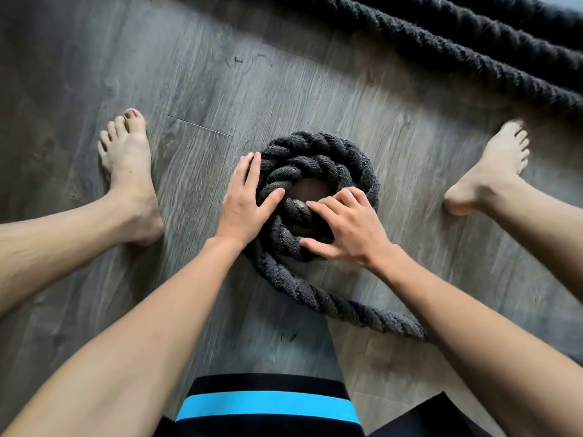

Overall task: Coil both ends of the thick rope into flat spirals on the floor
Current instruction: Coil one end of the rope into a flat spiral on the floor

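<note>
A thick black twisted rope (318,159) lies on the grey wood floor (195,89) in a small flat spiral of about two turns, with a bare gap at its centre. My left hand (244,200) presses flat on the spiral's left side, fingers straight, thumb on the inner turn. My right hand (344,227) rests on the near right of the coil, its bent fingers touching the capped rope end (296,207) near the centre. From the coil the rope's tail (347,307) runs toward the lower right and passes under my right forearm.
More lengths of the same black rope (473,48) run diagonally across the top right. My bare left foot (129,171) and right foot (492,165) are on the floor either side of the coil. Black shorts with a blue band (268,405) fill the bottom edge.
</note>
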